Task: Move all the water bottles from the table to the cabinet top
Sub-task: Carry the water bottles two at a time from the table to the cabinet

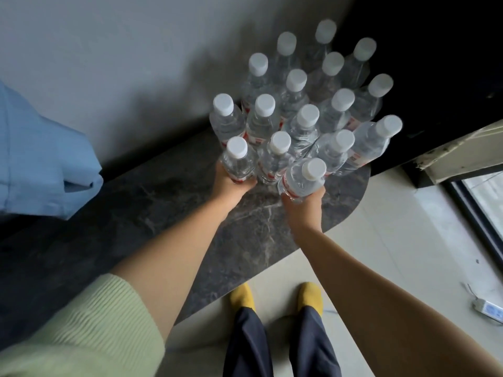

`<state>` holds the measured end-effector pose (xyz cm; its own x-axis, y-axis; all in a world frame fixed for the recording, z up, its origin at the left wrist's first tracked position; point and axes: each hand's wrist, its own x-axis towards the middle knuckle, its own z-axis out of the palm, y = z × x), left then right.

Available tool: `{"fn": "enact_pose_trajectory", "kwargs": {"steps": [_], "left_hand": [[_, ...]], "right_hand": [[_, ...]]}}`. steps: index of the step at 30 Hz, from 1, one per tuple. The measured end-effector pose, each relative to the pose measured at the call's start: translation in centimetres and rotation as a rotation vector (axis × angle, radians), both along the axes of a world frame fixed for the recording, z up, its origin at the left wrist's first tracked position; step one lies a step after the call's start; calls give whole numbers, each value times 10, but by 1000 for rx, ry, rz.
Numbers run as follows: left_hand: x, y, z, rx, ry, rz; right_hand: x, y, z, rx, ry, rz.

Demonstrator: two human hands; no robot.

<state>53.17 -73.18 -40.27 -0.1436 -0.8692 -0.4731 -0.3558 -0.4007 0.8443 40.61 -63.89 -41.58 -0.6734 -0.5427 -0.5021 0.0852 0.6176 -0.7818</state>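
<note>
A: What colours mark the bottles?
B: Clear bodies, white caps, red-and-white labels.
A: And the top?
B: Dark grey marble pattern with pale veins.
A: The surroundings?
B: Grey wall, pale floor, blue cloth, green ribbed sleeve, yellow socks, navy trousers.

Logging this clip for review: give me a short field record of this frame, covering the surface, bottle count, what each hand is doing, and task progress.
surface: dark marble table
bottles: sixteen white caps visible, clustered upright at the table's far end
left hand: grips the near-left water bottle
right hand: grips the near-right water bottle, tilted
cabinet top: not identifiable in view
progress: bottles are on or just above the table
other: blue cloth at left
</note>
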Motion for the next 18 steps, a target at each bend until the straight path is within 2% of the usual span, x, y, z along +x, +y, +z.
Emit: {"fn": "enact_pose_trajectory", "kwargs": {"steps": [8,15,18], "left_hand": [[12,29,61,162,-163,-104],[2,33,164,18,-225,-121],[-9,46,204,-84,-302,-233]], "right_hand": [[-16,20,67,-10,57,132],[-62,31,162,-29,237,406],[-86,40,197,100,361,687]]}}
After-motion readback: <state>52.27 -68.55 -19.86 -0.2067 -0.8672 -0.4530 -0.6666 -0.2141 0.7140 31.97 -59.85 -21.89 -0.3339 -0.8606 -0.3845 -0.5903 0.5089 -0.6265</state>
